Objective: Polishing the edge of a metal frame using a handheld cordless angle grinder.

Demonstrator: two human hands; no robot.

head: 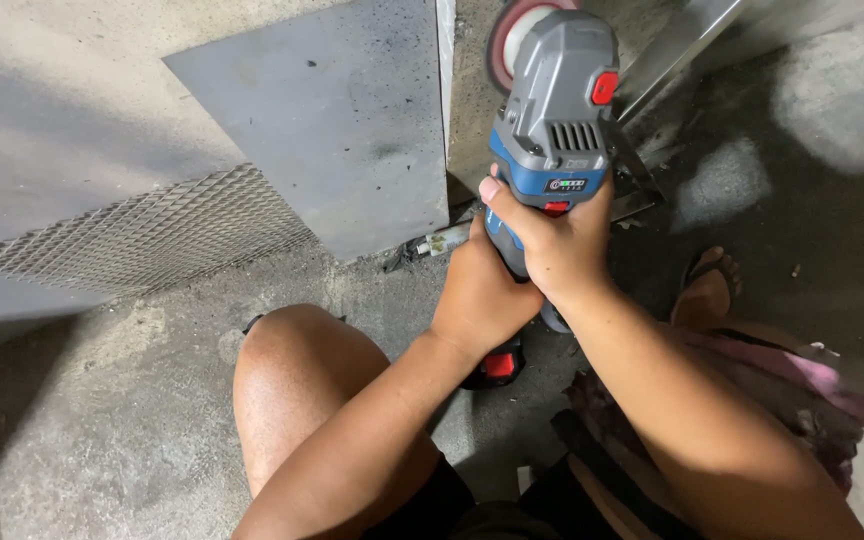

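Note:
I hold a cordless angle grinder (557,110) with a grey and blue body and red buttons, pointing away from me. Its red-rimmed disc (505,35) is at the top, near the edge of a grey metal sheet (342,120). My right hand (557,240) wraps the blue grip just below the grey housing. My left hand (477,295) grips lower on the handle, above the red-and-black battery end (497,365). Both hands touch each other.
Expanded metal mesh (142,235) lies left of the sheet on the concrete floor (102,430). A metal angle bar (677,45) runs at the upper right. My bare knee (292,360) and sandalled foot (707,290) are close below the tool.

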